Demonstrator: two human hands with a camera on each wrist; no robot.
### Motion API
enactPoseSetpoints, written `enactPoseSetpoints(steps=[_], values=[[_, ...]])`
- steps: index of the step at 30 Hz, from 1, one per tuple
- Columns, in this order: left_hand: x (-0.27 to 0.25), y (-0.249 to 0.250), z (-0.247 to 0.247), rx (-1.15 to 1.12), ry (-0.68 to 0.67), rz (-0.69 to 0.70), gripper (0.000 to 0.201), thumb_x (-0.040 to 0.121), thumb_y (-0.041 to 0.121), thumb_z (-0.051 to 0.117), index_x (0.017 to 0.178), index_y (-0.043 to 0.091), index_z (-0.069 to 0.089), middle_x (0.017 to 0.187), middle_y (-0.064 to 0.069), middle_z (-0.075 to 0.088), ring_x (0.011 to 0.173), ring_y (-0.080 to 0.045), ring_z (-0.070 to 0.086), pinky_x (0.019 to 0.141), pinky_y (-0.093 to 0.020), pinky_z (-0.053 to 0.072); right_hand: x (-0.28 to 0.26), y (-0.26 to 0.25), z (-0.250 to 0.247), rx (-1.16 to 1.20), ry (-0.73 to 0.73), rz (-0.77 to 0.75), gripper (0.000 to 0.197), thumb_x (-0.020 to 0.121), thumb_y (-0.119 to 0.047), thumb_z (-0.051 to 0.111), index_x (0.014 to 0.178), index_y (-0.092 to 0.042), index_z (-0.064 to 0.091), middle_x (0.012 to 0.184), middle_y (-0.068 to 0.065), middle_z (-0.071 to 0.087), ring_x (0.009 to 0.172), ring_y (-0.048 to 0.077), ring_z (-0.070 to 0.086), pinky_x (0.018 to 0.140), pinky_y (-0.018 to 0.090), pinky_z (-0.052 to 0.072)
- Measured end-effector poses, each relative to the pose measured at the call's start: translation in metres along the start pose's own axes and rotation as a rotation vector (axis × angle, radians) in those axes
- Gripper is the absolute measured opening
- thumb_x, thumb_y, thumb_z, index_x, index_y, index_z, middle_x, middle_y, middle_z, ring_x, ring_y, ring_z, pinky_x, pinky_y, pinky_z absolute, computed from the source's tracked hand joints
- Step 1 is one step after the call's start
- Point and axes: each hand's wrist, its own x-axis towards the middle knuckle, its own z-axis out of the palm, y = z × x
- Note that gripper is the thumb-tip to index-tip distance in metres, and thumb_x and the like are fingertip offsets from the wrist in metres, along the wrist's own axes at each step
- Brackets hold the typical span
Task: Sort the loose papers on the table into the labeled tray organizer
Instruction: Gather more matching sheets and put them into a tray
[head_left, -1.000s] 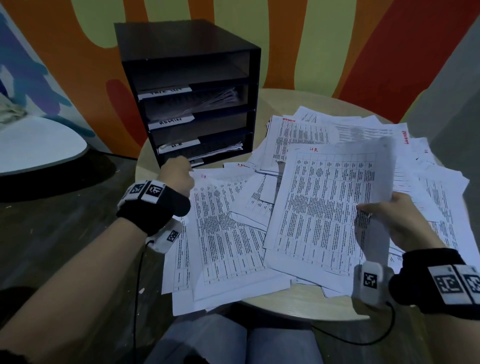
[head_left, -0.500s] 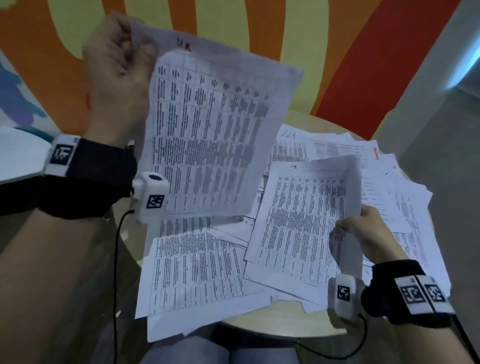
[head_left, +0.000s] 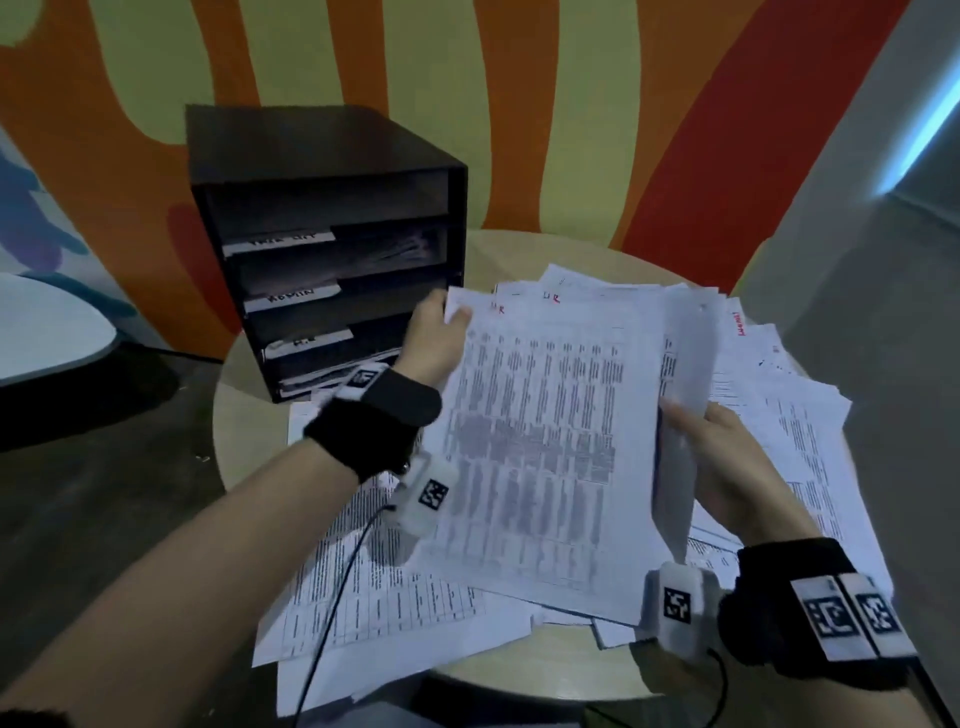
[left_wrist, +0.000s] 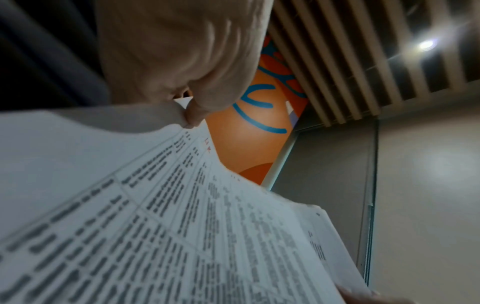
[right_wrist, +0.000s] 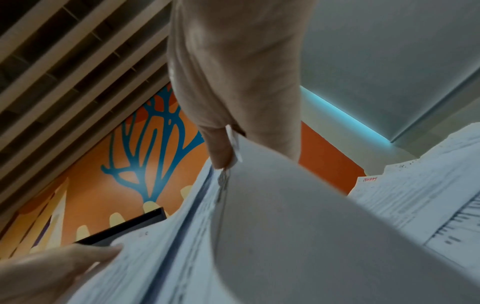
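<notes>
A printed sheet (head_left: 540, 447) marked "HR" in red is held over the pile. My left hand (head_left: 449, 314) pinches its top left corner, seen close in the left wrist view as the left hand (left_wrist: 192, 115) on the sheet (left_wrist: 182, 226). It lies over a second HR sheet (head_left: 685, 353), whose curled right edge my right hand (head_left: 685, 415) pinches. In the right wrist view the right hand (right_wrist: 223, 152) grips that curled sheet (right_wrist: 298, 226). The black tray organizer (head_left: 322, 249) stands at the back left, with three white labels and papers in its lower slots.
Several loose printed papers (head_left: 395, 613) cover most of the round wooden table (head_left: 550, 670), some hanging over its front edge. A white table (head_left: 47, 327) stands to the far left. A striped orange and green wall rises behind.
My left hand picked a sheet from the pile by the organizer, raised it high, then brought it down onto the sheet in my right hand. The right hand kept its grip.
</notes>
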Motion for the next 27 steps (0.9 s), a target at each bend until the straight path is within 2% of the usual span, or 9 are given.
enactPoseSetpoints(steps=[2,5,7,9,12,16,19,23,27], values=[[0.002,-0.014,0.010,-0.064,-0.006,-0.060,0.030,0.102,0.015,0.044,0.127,0.001,0.051,0.130,-0.014,0.057,0.120,-0.030,0.055,0.108,-0.049,0.040,0.001,0.001,0.005,0.022,0.009,0.035,0.040,0.097,-0.044,0.051,0.104,-0.008,0.066,0.102,0.014,0.071,0.092,0.030,0.065,0.089,0.045,0.048],[-0.002,-0.021,0.020,-0.067,0.030,-0.088,0.031,0.101,0.015,0.046,0.127,0.000,0.051,0.130,-0.013,0.057,0.121,-0.028,0.053,0.108,-0.043,0.039,0.003,0.007,0.011,0.028,-0.041,0.057,0.086,0.065,-0.074,0.069,0.122,-0.010,0.063,0.117,0.010,0.068,0.106,0.027,0.063,0.097,0.045,0.047],[-0.009,-0.017,0.021,-0.075,0.009,-0.120,0.026,0.101,0.016,0.047,0.122,0.001,0.052,0.123,-0.011,0.059,0.115,-0.027,0.057,0.098,-0.037,0.045,0.003,0.012,0.014,-0.073,-0.054,0.009,0.059,0.068,-0.045,0.083,0.107,-0.003,0.066,0.103,0.018,0.071,0.094,0.034,0.067,0.087,0.046,0.052],[-0.010,-0.018,0.014,-0.047,-0.036,-0.173,0.017,0.099,0.015,0.053,0.113,0.004,0.053,0.108,-0.009,0.062,0.092,-0.023,0.063,0.076,-0.028,0.050,0.004,0.016,0.013,-0.222,0.009,-0.040,0.028,0.078,-0.011,0.078,0.097,0.005,0.065,0.088,0.024,0.068,0.078,0.033,0.063,0.071,0.040,0.051],[-0.009,-0.022,-0.025,0.102,-0.082,-0.270,0.031,0.090,0.007,0.065,0.114,0.010,0.047,0.099,-0.011,0.058,0.066,-0.017,0.051,0.055,-0.026,0.043,0.008,0.021,0.002,-0.312,0.097,-0.049,0.022,0.082,-0.002,0.071,0.099,0.009,0.064,0.078,0.016,0.061,0.068,0.026,0.053,0.060,0.032,0.041],[-0.009,-0.037,-0.099,0.761,-0.142,-0.287,0.042,0.079,0.004,0.075,0.117,0.002,0.057,0.112,-0.017,0.061,0.092,-0.028,0.060,0.072,-0.032,0.052,0.012,0.022,-0.008,-0.323,0.145,-0.008,0.027,0.082,-0.003,0.072,0.106,0.007,0.062,0.089,0.021,0.064,0.068,0.027,0.056,0.057,0.029,0.044],[-0.017,-0.041,-0.132,1.058,-0.189,-0.369,0.045,0.073,0.005,0.079,0.114,-0.006,0.062,0.110,-0.020,0.065,0.097,-0.031,0.065,0.080,-0.041,0.055,0.016,0.024,-0.008,-0.308,0.162,-0.004,0.027,0.082,-0.003,0.072,0.104,0.008,0.062,0.087,0.023,0.063,0.068,0.028,0.056,0.057,0.030,0.044],[-0.024,-0.045,-0.143,1.157,-0.172,-0.327,0.018,0.078,0.001,0.072,0.095,0.000,0.067,0.100,-0.016,0.066,0.091,-0.028,0.063,0.071,-0.033,0.049,0.018,0.025,-0.004,-0.308,0.153,0.010,0.026,0.081,-0.004,0.073,0.101,0.008,0.062,0.082,0.022,0.061,0.069,0.028,0.054,0.062,0.032,0.043],[-0.028,-0.040,-0.134,1.077,0.033,-0.042,0.013,0.085,-0.003,0.059,0.085,0.006,0.068,0.097,-0.010,0.069,0.093,-0.024,0.062,0.068,-0.021,0.037,0.019,0.028,-0.006,-0.302,0.165,0.005,0.028,0.080,-0.006,0.074,0.101,0.006,0.060,0.086,0.023,0.061,0.073,0.030,0.054,0.065,0.034,0.043]])
